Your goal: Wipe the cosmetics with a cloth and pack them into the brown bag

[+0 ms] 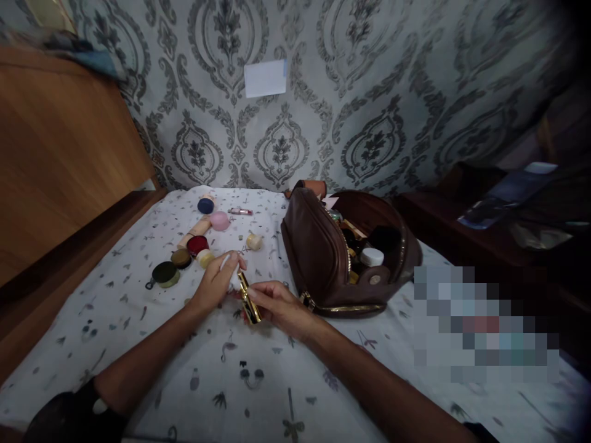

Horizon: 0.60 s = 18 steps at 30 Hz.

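Observation:
My right hand [279, 304] pinches a shiny gold lipstick-like tube [250, 301], which slants over the printed sheet [203, 381]. Just left of it, my left hand [219, 280] is closed, thumb against fingers, around something whitish that I cannot make out; its fingertips are close to the tube's upper end. Beyond that hand lie a yellow-lidded jar [204, 258], a dark red round container [198, 245], a brown-lidded jar [181, 258] and a dark green round tin [165, 274].
A brown leather bag [314, 246] stands unzipped at right, holding a white-lidded jar [372, 256] and other items. Farther back are a pink round container [219, 221], a navy-lidded jar [205, 204], a slim pink tube [241, 211] and a small cream jar [253, 240]. Wooden furniture [64, 135] borders the left.

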Available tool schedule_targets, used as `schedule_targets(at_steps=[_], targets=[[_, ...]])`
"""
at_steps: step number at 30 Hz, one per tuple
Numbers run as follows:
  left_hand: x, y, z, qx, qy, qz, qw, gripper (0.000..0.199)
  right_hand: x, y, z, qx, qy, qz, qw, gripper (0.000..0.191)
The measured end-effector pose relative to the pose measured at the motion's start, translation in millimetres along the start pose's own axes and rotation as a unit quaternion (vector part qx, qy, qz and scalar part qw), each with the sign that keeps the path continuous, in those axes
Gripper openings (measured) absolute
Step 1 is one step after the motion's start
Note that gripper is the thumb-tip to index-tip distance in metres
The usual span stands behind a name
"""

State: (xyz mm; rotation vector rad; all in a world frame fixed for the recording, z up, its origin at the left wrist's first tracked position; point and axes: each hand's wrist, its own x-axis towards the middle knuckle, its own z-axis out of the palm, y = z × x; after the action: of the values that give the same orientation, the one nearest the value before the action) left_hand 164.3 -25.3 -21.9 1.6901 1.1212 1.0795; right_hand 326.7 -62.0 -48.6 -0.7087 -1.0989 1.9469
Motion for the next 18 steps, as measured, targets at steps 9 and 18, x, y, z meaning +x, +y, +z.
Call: schedule_targets(at_steps=[9, 18], targets=[[-2.5, 2.2, 6.8, -0.048, -0.099, -0.026, 0.994, 0.050, 3.3, 0.0, -5.2, 0.049, 0.024, -0.039, 0.998, 0.045], [-1.0, 0.7, 1.9, -0.026, -0.102, -0.079, 0.991, 0.063, 7.5, 6.5, -4.0, -0.007, 0.057, -0.128, 0.990, 0.043]])
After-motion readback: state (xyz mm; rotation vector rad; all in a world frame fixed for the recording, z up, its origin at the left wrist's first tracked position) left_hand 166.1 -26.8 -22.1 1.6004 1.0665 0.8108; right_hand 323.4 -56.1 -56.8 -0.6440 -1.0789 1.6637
